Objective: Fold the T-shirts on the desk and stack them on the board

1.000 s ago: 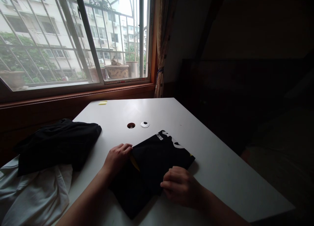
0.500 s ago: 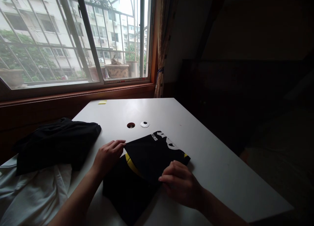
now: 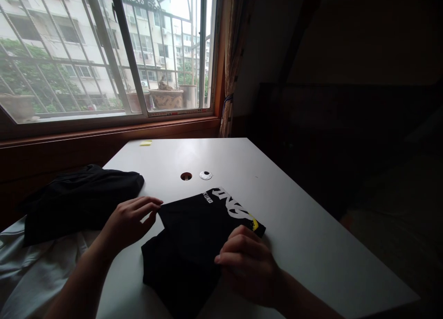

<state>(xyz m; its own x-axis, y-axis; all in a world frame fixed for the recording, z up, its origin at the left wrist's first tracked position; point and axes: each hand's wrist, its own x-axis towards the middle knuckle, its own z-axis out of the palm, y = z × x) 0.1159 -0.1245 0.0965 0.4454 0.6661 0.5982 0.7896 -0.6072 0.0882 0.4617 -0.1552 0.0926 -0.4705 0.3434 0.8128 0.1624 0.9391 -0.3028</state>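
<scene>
A black garment [image 3: 194, 231], seemingly a shirt, lies folded on the white table, with white lettering and a yellow patch on its far right part. My left hand [image 3: 133, 222] is at the left corner of its upper layer, thumb and fingertips closed on the cloth. Closer to me, my right hand [image 3: 247, 266] pinches the near right edge of that layer. The cloth between its fingers is mostly hidden in shadow. Between the hands, the upper layer is spread nearly flat over the lower one.
Dark clothing [image 3: 93, 194] is heaped at the left, over pale cloth [image 3: 38, 273]. The white table [image 3: 294, 226] has a round hole [image 3: 186, 176], a white round cover [image 3: 205, 175] and a yellow paper note [image 3: 146, 143]. A barred window [image 3: 166, 56] stands behind.
Both hands have moved left with the upper layer, the left one farther. That layer lies flatter, hiding the yellow inside, and more white lettering shows.
</scene>
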